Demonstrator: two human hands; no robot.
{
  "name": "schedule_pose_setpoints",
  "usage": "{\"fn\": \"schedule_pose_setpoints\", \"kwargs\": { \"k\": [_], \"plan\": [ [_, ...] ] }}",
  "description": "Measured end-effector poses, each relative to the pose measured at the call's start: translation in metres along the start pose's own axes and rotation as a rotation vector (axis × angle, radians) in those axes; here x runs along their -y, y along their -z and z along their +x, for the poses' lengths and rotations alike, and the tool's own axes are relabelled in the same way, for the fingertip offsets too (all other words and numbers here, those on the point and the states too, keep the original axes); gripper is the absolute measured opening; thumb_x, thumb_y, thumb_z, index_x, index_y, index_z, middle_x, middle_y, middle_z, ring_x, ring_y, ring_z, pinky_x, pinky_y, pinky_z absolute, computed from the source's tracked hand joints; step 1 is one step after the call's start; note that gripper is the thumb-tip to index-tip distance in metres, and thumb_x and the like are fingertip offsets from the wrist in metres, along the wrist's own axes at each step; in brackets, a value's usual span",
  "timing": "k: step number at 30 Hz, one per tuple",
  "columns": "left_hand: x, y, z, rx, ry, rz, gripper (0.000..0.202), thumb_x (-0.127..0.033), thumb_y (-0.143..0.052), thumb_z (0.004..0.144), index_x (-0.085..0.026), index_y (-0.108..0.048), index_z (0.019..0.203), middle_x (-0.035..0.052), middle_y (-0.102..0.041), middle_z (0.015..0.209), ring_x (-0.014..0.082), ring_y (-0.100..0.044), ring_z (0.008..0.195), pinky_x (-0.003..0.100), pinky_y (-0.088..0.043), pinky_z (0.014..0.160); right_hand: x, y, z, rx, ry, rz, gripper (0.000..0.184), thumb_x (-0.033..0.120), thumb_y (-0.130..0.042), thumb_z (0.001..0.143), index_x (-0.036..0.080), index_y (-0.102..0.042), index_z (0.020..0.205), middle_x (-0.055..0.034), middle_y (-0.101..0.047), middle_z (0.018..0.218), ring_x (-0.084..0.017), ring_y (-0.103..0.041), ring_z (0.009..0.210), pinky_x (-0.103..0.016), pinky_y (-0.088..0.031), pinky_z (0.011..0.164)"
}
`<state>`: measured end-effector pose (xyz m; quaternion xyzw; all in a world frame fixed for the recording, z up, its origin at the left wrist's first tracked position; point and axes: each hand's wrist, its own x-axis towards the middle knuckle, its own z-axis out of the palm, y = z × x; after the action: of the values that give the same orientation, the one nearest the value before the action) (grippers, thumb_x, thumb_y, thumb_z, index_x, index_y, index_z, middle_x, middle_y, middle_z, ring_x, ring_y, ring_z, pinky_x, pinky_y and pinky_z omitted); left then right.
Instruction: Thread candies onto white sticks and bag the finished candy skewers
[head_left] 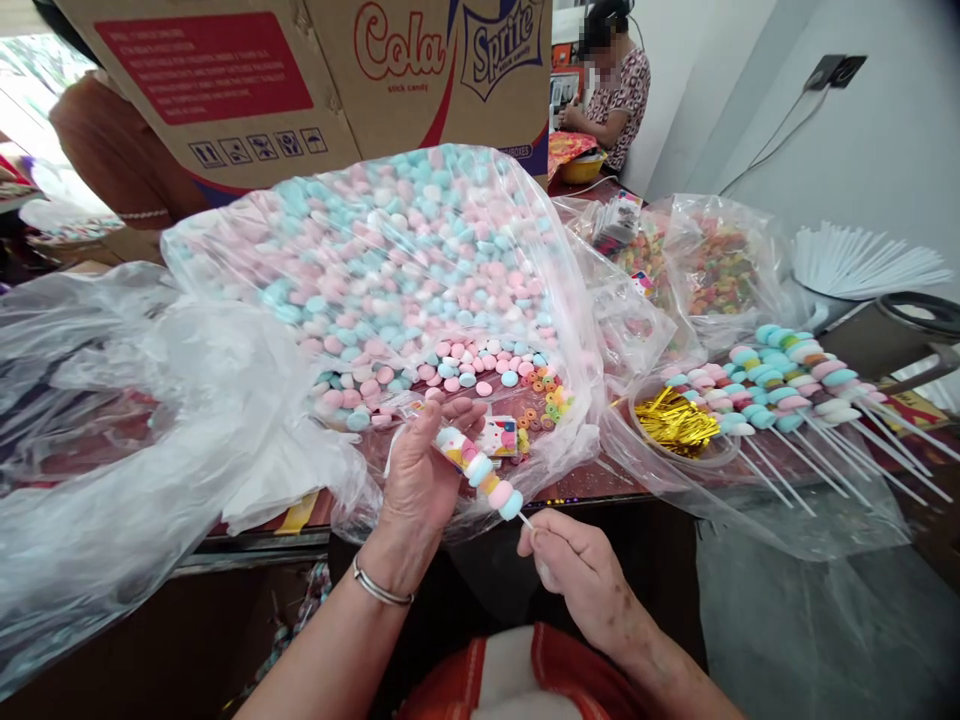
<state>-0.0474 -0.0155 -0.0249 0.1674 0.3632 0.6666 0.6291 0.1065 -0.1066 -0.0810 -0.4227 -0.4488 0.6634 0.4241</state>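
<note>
Head view: a cardboard box (330, 90) stands at the far side of the counter (592, 476), its top cut off, and before it spreads a big clear bag (420, 250) of pink, blue and white candies. On the right, near a bundle of bare white sticks (870, 262), lies a heap of loaded sticks (787, 400), apparently done; the bare bundle and full bag suggest plenty is left. Of the two hands, the right hand (581, 570) pinches the bare lower end of a candy stick (491, 485), held slanting just off the counter's near edge; the left hand (420, 475) is cupped, fingers parted, around its upper end, and whether it grips cannot be told. This stick looks mostly threaded, though its tip is hard to make out against the left hand and a patterned patch there. Overlap in the heap hides its count, and glare blurs much of the bag's contents.
</note>
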Motion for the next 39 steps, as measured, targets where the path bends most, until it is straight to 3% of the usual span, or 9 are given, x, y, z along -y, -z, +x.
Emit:
{"fn": "schedule_pose_setpoints", "kwargs": {
  "k": [4,8,11,15,18,23,27,34,39],
  "plan": [
    [-0.001,-0.004,0.005,-0.044,0.014,0.053,0.016,-0.019,-0.075,0.071,-0.012,-0.06,0.071,-0.0024,-0.059,0.057,0.0116,-0.06,0.052,0.031,-0.057,0.067,-0.006,-0.003,0.004,0.06,-0.032,0.229,0.023,0.029,-0.051,0.086,0.014,-0.059,0.071,0.0084,-0.033,0.045,-0.006,-0.024,0.043,-0.021,-0.019,0.043],
    [0.002,-0.007,0.006,-0.086,0.185,-0.005,0.02,-0.017,-0.069,0.079,-0.012,-0.055,0.066,-0.0037,-0.053,0.055,0.0062,-0.05,0.045,0.027,-0.056,0.06,-0.007,-0.003,0.006,0.033,-0.049,0.352,0.022,0.029,-0.05,0.085,0.015,-0.057,0.068,0.0102,-0.027,0.042,-0.006,-0.019,0.039,-0.021,-0.019,0.041],
    [0.007,-0.007,0.005,-0.098,0.192,-0.026,0.021,-0.019,-0.069,0.079,-0.013,-0.053,0.067,-0.0043,-0.051,0.055,0.0065,-0.049,0.045,0.027,-0.056,0.057,-0.009,-0.002,0.005,-0.06,0.086,-0.035,0.024,0.028,-0.043,0.09,0.016,-0.056,0.074,0.0077,-0.033,0.047,-0.008,-0.027,0.042,-0.022,-0.022,0.044],
    [0.016,-0.008,0.004,-0.133,0.173,0.009,0.027,-0.027,-0.076,0.074,-0.014,-0.052,0.069,-0.0042,-0.052,0.057,0.0078,-0.05,0.045,0.027,-0.054,0.051,-0.014,-0.004,0.003,-0.236,0.593,-0.795,0.02,0.017,-0.043,0.089,0.013,-0.062,0.083,0.0005,-0.048,0.056,-0.012,-0.038,0.052,-0.028,-0.027,0.054],
    [0.024,-0.009,0.001,-0.147,0.127,0.032,0.028,-0.029,-0.077,0.073,-0.014,-0.053,0.07,-0.0039,-0.054,0.058,0.0076,-0.05,0.044,0.024,-0.05,0.048,-0.015,-0.007,0.003,-0.302,0.652,-0.906,0.02,0.013,-0.043,0.087,0.014,-0.061,0.079,0.0009,-0.047,0.054,-0.012,-0.037,0.051,-0.029,-0.025,0.055],
    [0.028,-0.008,-0.008,-0.033,0.203,0.041,0.023,-0.03,-0.075,0.074,-0.013,-0.059,0.072,-0.0037,-0.055,0.055,0.0082,-0.051,0.043,0.029,-0.054,0.058,-0.007,-0.009,0.008,-0.045,0.075,-0.049,0.024,0.03,-0.044,0.09,0.017,-0.056,0.074,0.0072,-0.034,0.048,-0.008,-0.028,0.043,-0.022,-0.022,0.044],
    [0.015,-0.006,-0.012,0.124,0.185,-0.088,0.038,-0.045,-0.075,0.071,-0.013,-0.065,0.089,0.0048,-0.067,0.075,0.0202,-0.066,0.07,0.041,-0.054,0.077,-0.001,-0.008,0.013,0.01,-0.109,0.519,0.021,0.028,-0.055,0.083,0.016,-0.057,0.066,0.011,-0.026,0.04,-0.005,-0.017,0.038,-0.02,-0.02,0.041],
    [-0.001,0.008,0.007,0.244,0.125,-0.19,0.041,-0.037,-0.076,0.072,-0.014,-0.065,0.103,0.0081,-0.072,0.09,0.0284,-0.064,0.101,0.045,-0.049,0.092,-0.001,-0.005,0.013,0.144,-0.185,0.729,0.018,0.025,-0.057,0.082,0.015,-0.059,0.067,0.0123,-0.024,0.037,-0.004,-0.015,0.034,-0.019,-0.02,0.038],
    [0.01,0.008,0.012,0.225,0.118,-0.219,0.014,-0.021,-0.074,0.075,-0.015,-0.064,0.082,-0.0048,-0.056,0.059,0.0119,-0.062,0.065,0.034,-0.052,0.085,-0.004,-0.004,0.012,0.181,-0.202,0.788,0.02,0.029,-0.058,0.083,0.017,-0.057,0.067,0.0138,-0.02,0.036,-0.004,-0.013,0.032,-0.018,-0.021,0.036]
  ]
}}
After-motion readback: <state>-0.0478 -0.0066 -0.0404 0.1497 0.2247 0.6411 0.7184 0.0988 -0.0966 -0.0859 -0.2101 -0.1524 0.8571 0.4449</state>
